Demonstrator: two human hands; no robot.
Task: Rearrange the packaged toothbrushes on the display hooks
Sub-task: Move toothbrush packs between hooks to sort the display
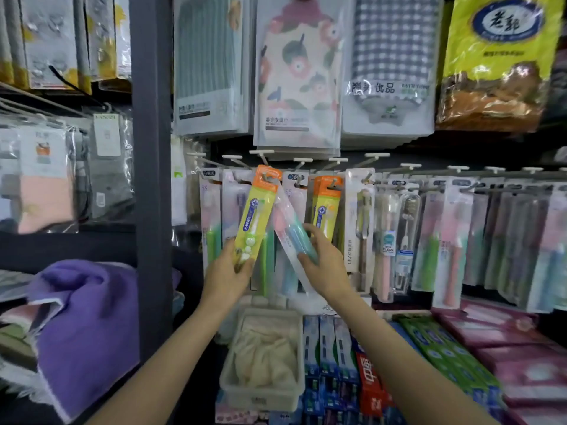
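Two packs are converging on one hook (pixel 270 178): left hand (pixel 228 273) gripping the yellow toothbrush pack (pixel 256 216), right hand (pixel 325 265) gripping the clear toothbrush pack (pixel 290 231), both tilting upward.

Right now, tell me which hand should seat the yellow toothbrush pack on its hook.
Left. The left hand already grips the yellow pack, whose orange top sits at the hook. The right hand is occupied, holding a clear pack tilted aside.
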